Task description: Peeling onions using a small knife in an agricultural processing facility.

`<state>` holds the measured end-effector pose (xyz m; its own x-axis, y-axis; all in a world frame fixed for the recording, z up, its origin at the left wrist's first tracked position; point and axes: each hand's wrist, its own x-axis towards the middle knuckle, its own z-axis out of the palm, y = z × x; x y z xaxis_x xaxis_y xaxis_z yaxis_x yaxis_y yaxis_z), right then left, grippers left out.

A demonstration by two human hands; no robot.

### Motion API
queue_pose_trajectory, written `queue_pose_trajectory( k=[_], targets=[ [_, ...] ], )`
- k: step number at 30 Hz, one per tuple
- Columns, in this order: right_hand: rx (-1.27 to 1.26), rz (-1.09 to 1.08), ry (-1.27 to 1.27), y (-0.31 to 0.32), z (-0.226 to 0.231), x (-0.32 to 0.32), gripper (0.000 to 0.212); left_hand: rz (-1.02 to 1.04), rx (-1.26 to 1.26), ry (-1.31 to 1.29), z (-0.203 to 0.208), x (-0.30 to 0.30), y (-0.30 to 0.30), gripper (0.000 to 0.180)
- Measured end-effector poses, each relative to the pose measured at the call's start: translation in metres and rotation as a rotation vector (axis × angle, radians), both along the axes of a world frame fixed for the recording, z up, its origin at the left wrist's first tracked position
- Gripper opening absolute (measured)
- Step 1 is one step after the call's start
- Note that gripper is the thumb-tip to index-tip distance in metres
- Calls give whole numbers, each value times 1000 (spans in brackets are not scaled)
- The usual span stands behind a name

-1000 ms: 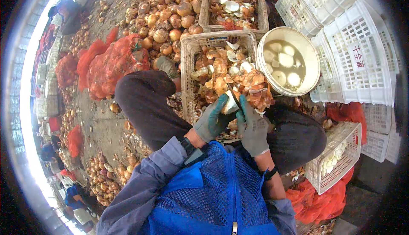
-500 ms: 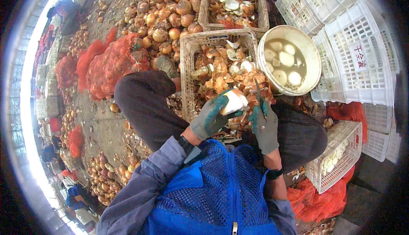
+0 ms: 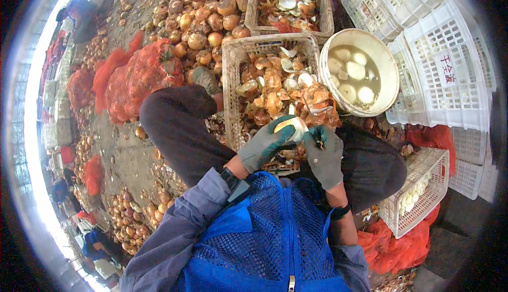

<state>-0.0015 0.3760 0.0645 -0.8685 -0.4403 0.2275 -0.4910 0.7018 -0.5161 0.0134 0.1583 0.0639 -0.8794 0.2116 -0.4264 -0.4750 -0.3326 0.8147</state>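
Note:
In my gloved left hand [image 3: 267, 142] I grip a peeled white onion [image 3: 294, 129], fingers wrapped round its side. My gloved right hand [image 3: 324, 154] is closed against the onion's right side. A knife showed in that hand a moment earlier; now its blade is mostly hidden by the fingers and the angle. Both hands are over the near end of a crate [image 3: 228, 88] heaped with brown onion skins [image 3: 272, 101] and pale scraps. To the right of that crate stands a white bucket [image 3: 391, 75] with peeled onions [image 3: 356, 71] in murky water.
A second crate [image 3: 329, 14] of skins adjoins at the far end. Unpeeled onions [image 3: 197, 41] and red mesh sacks [image 3: 138, 83] lie left. Stacked white crates [image 3: 444, 64] rise at right, above a low crate [image 3: 389, 212] of white pieces. Other people [image 3: 79, 19] are at the far left.
My right hand has turned and come up to the onion, and the knife blade that stood upright no longer shows clearly. The onion has tilted and shifted slightly in my left hand.

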Motion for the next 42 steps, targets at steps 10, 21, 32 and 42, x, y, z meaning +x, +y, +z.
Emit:
queue_pose_trajectory(
  k=[10, 21, 32, 42],
  targets=[
    [295, -124, -109, 4, -31, -5, 27, 107, 226, -47, 7, 4, 3, 69],
    [-845, -428, -1056, -8, -11, -15, 35, 90, 386, 3, 7, 4, 3, 75],
    [-552, -366, -714, -6, -18, -8, 27, 111, 20, 125, -7, 9, 1, 68],
    [-442, -394, -390, -23, 13, -1, 22, 71, -237, 67, -7, 10, 9, 77]
  ],
)
